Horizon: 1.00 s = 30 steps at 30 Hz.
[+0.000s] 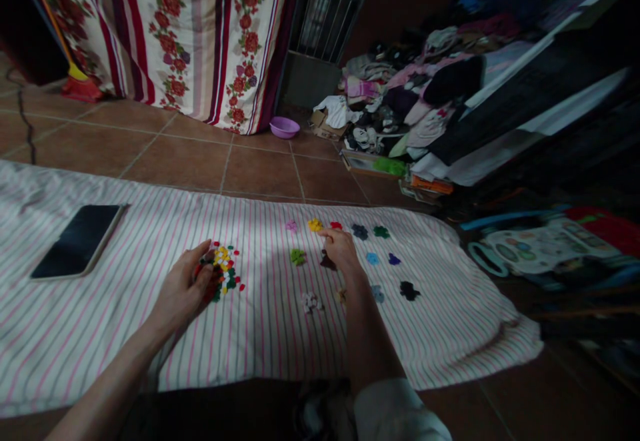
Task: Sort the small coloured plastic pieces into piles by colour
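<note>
Left hand (187,278) half-curled at mixed pile (225,266), right hand (342,249) finger-out by yellow pile (315,225), holds unclear; we judge brushing could scatter red pieces (336,225)

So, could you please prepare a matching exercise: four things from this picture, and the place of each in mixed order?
1. phone
2. bowl
3. left hand
4. right hand

A. on the floor, near the curtain
B. fingertip at the yellow pile
C. flat on the striped cloth, at picture left
D. at the mixed-colour pieces

Pairs: 1-C, 2-A, 3-D, 4-B
</note>
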Motion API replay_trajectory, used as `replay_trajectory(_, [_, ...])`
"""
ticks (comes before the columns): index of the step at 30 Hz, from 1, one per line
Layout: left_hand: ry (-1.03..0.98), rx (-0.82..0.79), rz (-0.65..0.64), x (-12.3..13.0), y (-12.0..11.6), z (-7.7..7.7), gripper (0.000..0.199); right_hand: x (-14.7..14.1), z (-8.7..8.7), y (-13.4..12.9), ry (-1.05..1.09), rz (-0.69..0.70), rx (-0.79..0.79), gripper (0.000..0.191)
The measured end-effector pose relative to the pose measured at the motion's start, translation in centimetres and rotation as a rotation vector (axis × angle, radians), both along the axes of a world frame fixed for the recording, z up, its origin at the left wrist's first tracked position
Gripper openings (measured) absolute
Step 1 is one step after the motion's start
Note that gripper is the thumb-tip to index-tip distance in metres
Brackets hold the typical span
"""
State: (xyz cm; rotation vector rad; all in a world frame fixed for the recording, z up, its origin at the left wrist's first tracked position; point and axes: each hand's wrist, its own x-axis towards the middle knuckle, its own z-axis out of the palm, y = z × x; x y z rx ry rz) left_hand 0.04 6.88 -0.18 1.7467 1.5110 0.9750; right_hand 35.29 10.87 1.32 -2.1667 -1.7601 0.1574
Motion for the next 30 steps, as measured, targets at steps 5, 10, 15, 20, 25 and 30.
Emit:
replay_trajectory(5, [-0.004, -0.073, 0.021, 0.0, 0.1, 0.2, 0.050, -0.1, 0.2, -0.1, 0.021, -0.018, -0.016, 0.041])
replay_trajectory(10, [0.019, 0.025, 0.027, -0.4, 0.5, -0.7, 0.040, -0.9, 0.8, 0.2, 0.042, -0.011, -0.005, 0.037])
replay_trajectory(15, [0.153, 0.075, -0.053, -0.9, 0.6, -1.1, 0.040, -3.6, 1.4, 0.7, 0.091, 0.123, 0.035, 0.031])
replay_trajectory(20, [0.243, 0.119, -0.087, -1.1, 0.5, -1.0, 0.043, -8.2, 0.7, 0.6, 0.146, 0.365, 0.154, 0.026])
replay_trajectory(25, [0.265, 0.189, -0.086, -1.0, 0.6, -1.6, 0.042, -12.8, -0.4, 0.2, 0.159, 0.569, 0.207, 0.030])
replay_trajectory(30, [0.305, 0.239, -0.053, -0.9, 0.8, -2.7, 0.044, -16.0, -0.6, -0.2, 0.156, 0.658, 0.213, 0.038])
